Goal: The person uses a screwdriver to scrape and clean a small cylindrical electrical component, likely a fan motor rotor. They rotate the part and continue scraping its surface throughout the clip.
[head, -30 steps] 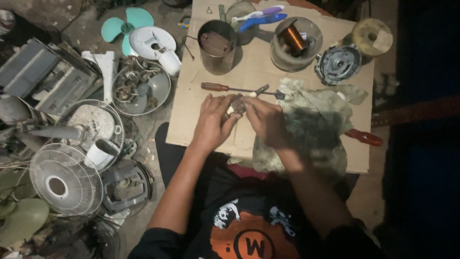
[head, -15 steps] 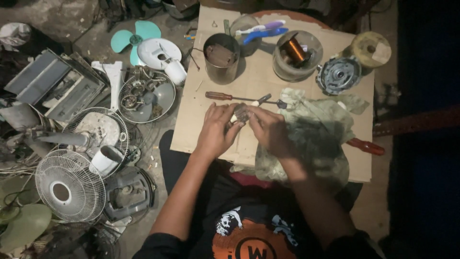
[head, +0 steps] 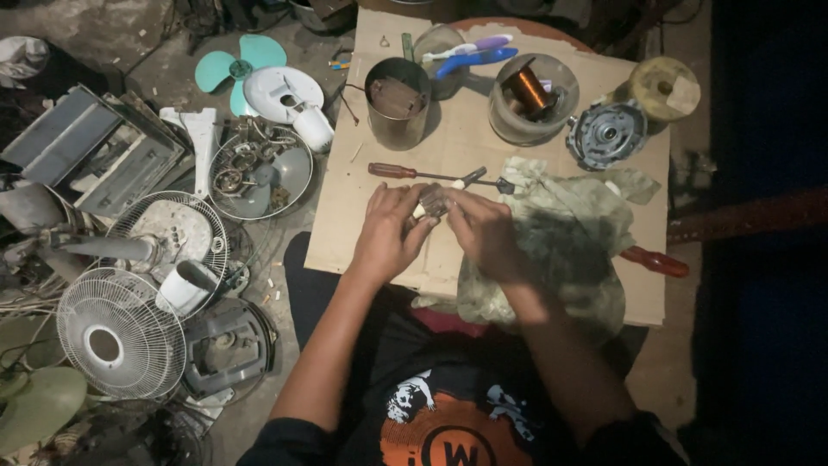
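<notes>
Small metal part, greyish and hard to make out, sat between both hands just above the cardboard-covered surface, close below a red-handled screwdriver. The left hand had its grip closed around the part's near side, fingers curled over it; the right hand pinched it from the other side, resting against a dirty grey-green rag. Compared with a second before, the hands and the part sat in the same spot on the surface and held the same pose; only the camera had drifted a little, so the part seemed to be worked in place rather than moved.

Further back stood a metal tin, a bowl holding a spool of copper wire, a round grey motor housing and a yellowish roll. A second red-handled tool lay by the rag's right edge. Fan grilles, a teal fan blade and other fan pieces covered the floor to the left.
</notes>
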